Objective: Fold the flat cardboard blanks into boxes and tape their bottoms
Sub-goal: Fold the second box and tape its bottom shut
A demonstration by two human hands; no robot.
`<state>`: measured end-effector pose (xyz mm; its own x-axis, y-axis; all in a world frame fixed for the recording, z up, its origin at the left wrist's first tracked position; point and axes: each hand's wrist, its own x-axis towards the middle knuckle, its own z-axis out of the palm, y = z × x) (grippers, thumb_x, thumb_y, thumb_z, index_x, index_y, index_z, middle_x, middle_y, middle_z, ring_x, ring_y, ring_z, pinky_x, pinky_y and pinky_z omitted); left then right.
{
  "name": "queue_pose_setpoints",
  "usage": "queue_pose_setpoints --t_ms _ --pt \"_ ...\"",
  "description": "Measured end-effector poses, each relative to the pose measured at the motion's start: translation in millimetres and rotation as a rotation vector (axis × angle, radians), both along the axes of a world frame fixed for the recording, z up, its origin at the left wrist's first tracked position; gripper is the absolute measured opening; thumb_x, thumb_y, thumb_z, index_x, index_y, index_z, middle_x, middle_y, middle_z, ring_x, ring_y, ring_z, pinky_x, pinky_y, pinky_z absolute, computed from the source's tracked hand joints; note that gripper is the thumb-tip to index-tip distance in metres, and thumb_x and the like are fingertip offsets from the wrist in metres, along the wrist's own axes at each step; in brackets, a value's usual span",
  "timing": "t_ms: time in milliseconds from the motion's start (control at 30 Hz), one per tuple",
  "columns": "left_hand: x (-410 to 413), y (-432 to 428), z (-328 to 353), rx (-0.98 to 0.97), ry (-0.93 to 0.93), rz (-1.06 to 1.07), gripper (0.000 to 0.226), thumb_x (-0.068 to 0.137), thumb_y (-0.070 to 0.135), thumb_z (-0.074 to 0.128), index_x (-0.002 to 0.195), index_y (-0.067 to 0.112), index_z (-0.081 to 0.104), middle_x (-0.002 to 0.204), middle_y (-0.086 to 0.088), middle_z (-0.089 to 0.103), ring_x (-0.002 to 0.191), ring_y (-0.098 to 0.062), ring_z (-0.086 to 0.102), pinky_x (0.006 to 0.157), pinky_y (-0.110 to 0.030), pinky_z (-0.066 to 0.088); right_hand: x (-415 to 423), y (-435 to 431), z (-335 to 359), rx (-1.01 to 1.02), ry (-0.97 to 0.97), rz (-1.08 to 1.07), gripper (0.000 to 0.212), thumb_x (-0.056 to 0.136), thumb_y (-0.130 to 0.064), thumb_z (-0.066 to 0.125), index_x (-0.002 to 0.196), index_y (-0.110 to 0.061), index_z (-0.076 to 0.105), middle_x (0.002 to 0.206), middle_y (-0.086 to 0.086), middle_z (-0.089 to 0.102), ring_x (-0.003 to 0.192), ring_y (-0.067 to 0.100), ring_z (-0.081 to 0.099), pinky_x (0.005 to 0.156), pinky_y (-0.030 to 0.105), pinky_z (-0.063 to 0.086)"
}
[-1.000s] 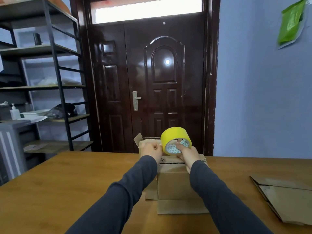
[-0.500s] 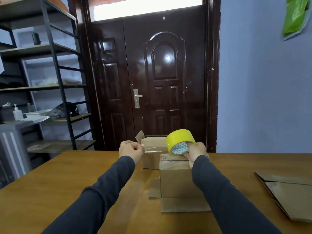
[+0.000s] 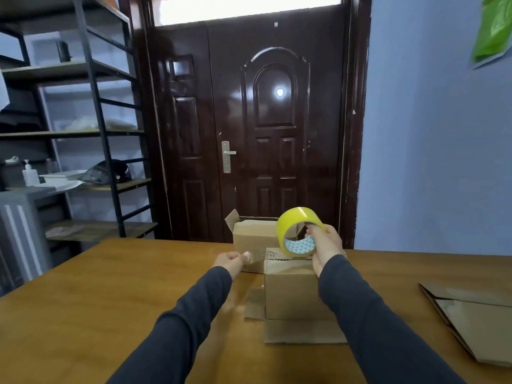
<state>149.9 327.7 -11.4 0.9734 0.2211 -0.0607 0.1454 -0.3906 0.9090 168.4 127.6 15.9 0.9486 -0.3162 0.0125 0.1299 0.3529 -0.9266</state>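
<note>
A small folded cardboard box [image 3: 291, 293] stands upside down on the wooden table [image 3: 83, 314], flaps spread at its base. My right hand [image 3: 325, 245] grips a yellow tape roll [image 3: 297, 231] just above the box's far top edge. My left hand [image 3: 231, 260] is to the left of the box and pinches the free end of a clear tape strip [image 3: 256, 257] stretched from the roll. A second folded box [image 3: 253, 239] sits behind, partly hidden by the roll.
Flat cardboard blanks [image 3: 471, 320] lie at the table's right edge. A dark door [image 3: 249, 128] stands behind the table. A metal shelf rack [image 3: 69, 128] with bottles and a cap is at the left. A green bag [image 3: 494, 29] hangs on the blue wall.
My left hand has pulled away from the roll to the left and lower, drawing out a length of tape. The right hand with the roll has stayed over the box.
</note>
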Motion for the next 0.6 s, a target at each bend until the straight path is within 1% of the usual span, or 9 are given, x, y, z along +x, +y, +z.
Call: queue_pose_setpoints --t_ms 67,100,133,200,300,400,500,567,600 --pt "0 -8 -1 0.013 0.022 -0.032 0.039 0.097 0.031 0.052 0.119 0.001 0.063 0.125 -0.016 0.058 0.105 -0.027 0.05 0.092 -0.029 0.034 0 -4 0 0.085 0.009 -0.011 0.013 0.083 -0.011 0.068 0.092 -0.015 0.059 0.101 0.015 0.065 0.112 0.03 0.062 0.101 0.048 0.048" --pt "0 -12 -2 0.013 0.026 -0.04 0.037 0.097 0.031 0.051 0.117 0.003 0.064 0.126 -0.015 0.058 0.104 -0.025 0.049 0.094 -0.029 0.034 0 -5 0 0.111 0.007 -0.016 0.014 0.083 -0.009 0.067 0.094 -0.013 0.059 0.099 0.017 0.066 0.111 0.03 0.063 0.101 0.048 0.048" --pt "0 -15 -3 0.008 0.033 -0.039 0.037 0.097 0.032 0.051 0.118 0.004 0.064 0.127 -0.014 0.058 0.107 -0.026 0.049 0.096 -0.029 0.034 0 -6 0 0.123 0.001 -0.02 0.016 0.084 -0.008 0.068 0.096 -0.011 0.059 0.096 0.018 0.067 0.106 0.028 0.065 0.101 0.048 0.048" --pt "3 -17 -5 -0.001 0.06 -0.026 0.037 0.097 0.031 0.052 0.122 0.006 0.062 0.131 -0.012 0.056 0.116 -0.028 0.049 0.1 -0.029 0.033 0 -6 1 0.113 -0.005 -0.02 0.019 0.084 -0.01 0.069 0.1 -0.011 0.059 0.088 0.012 0.067 0.097 0.023 0.066 0.1 0.048 0.049" --pt "7 -21 -5 0.003 0.103 0.003 0.036 0.098 0.03 0.051 0.123 0.008 0.062 0.13 -0.012 0.055 0.117 -0.029 0.049 0.099 -0.028 0.033 0 -5 1 0.094 0.0 -0.02 0.019 0.083 -0.011 0.071 0.097 -0.014 0.059 0.086 0.007 0.066 0.096 0.023 0.066 0.099 0.048 0.05" --pt "12 -27 3 0.045 0.203 0.098 0.045 0.1 0.035 0.045 0.136 0.007 0.049 0.137 -0.012 0.05 0.128 -0.028 0.045 0.103 -0.03 0.035 -1 -5 1 0.085 -0.003 -0.028 0.018 0.082 -0.013 0.072 0.094 -0.016 0.059 0.085 0.007 0.066 0.101 0.026 0.067 0.099 0.047 0.05" --pt "19 -27 12 0.047 0.245 0.133 0.053 0.103 0.034 0.036 0.146 0.004 0.031 0.151 -0.012 0.034 0.14 -0.025 0.032 0.115 -0.033 0.027 -1 -4 -1 0.078 -0.015 -0.026 0.016 0.083 -0.013 0.071 0.093 -0.016 0.06 0.084 0.007 0.066 0.093 0.024 0.067 0.098 0.048 0.05" --pt "19 -24 16 0.081 0.263 0.121 0.054 0.104 0.032 0.033 0.148 0.001 0.026 0.155 -0.011 0.028 0.143 -0.023 0.026 0.117 -0.033 0.023 0 -3 -1 0.057 -0.017 -0.024 0.015 0.083 -0.014 0.07 0.094 -0.016 0.06 0.083 0.007 0.066 0.091 0.023 0.066 0.097 0.049 0.05" --pt "19 -22 15 0.107 0.276 0.118 0.054 0.104 0.032 0.034 0.148 0.001 0.025 0.155 -0.01 0.028 0.144 -0.022 0.026 0.117 -0.034 0.022 0 -4 -1 0.052 -0.019 -0.018 0.015 0.083 -0.014 0.07 0.094 -0.016 0.061 0.083 0.007 0.066 0.091 0.023 0.066 0.098 0.049 0.05"
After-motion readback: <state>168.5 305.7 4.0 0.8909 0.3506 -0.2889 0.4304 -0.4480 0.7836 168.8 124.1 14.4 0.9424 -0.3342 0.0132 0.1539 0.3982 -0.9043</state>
